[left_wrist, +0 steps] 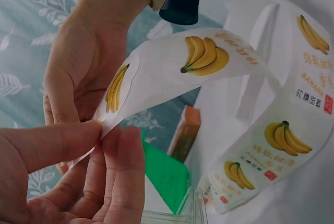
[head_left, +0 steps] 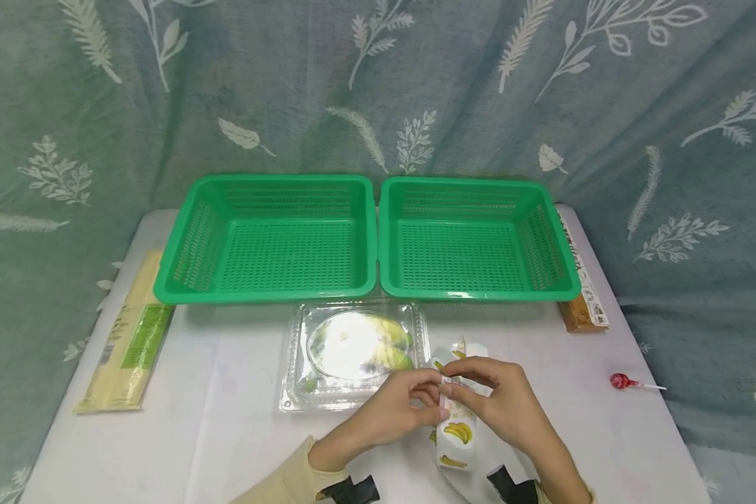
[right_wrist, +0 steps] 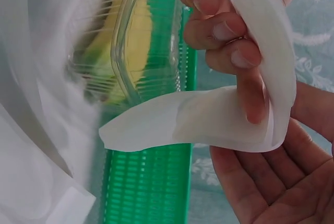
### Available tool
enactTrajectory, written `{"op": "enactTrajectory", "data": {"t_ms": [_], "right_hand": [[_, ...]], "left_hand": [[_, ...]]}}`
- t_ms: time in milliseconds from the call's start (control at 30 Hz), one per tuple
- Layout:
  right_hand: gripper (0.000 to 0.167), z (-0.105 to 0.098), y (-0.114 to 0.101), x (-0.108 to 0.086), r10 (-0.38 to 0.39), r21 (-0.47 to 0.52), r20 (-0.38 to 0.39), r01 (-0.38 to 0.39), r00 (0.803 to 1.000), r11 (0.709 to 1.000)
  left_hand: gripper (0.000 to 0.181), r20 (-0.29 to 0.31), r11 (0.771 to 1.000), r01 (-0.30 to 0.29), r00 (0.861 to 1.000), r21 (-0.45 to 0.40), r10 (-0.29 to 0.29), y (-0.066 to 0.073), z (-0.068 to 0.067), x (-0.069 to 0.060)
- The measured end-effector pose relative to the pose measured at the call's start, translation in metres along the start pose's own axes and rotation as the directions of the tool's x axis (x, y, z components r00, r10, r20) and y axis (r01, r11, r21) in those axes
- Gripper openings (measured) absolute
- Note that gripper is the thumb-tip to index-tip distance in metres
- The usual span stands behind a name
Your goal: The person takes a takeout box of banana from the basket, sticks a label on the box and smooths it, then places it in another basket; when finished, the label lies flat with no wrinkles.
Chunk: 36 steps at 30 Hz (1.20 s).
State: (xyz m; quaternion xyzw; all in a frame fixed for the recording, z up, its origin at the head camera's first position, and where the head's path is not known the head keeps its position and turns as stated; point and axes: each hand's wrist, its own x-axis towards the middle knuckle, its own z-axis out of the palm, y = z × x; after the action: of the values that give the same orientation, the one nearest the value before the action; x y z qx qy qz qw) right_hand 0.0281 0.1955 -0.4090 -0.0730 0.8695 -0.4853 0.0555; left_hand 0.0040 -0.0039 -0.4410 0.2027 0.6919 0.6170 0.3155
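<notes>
Label strip (head_left: pixel 457 435) | pinched: left grip (head_left: pixel 398 413), right grip (head_left: pixel 512 400) | curving beyond

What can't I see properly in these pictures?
- Head view: glare on the clear plastic lid hides some yellow-green fruit.
- Head view: the right green basket covers part of the brown box.
- Head view: writing on the long yellow packet is too small to read.
- Head view: the left hand and right hand hide part of the banana-print strip.

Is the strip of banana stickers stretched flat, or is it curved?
Curved. In the left wrist view, the banana sticker strip arches up and away from the left hand pinching it.
</notes>
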Motion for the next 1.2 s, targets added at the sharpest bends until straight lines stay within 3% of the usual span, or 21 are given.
{"op": "enactTrajectory", "data": {"t_ms": [600,833,1200], "right_hand": [[0.01,0.0024,0.0072,-0.002,0.008,0.028,-0.033,-0.007,0.999,1.0],[0.007,0.0004,0.0069,0.0003,-0.008,0.033,-0.082,0.011,0.997,0.999],[0.008,-0.0005,0.0086,0.0031,0.003,-0.019,-0.188,-0.006,0.982,1.0]], "left_hand": [[0.044,0.008,0.999,0.039,0.999,-0.018,-0.039,-0.0024,0.0027,-0.0038],[0.047,0.014,0.998,0.053,0.999,-0.043,-0.053,-0.0014,0.0024,-0.0038],[0.073,-0.021,0.995,0.063,0.998,-0.079,-0.065,-0.0017,0.0039,-0.0047]]}}
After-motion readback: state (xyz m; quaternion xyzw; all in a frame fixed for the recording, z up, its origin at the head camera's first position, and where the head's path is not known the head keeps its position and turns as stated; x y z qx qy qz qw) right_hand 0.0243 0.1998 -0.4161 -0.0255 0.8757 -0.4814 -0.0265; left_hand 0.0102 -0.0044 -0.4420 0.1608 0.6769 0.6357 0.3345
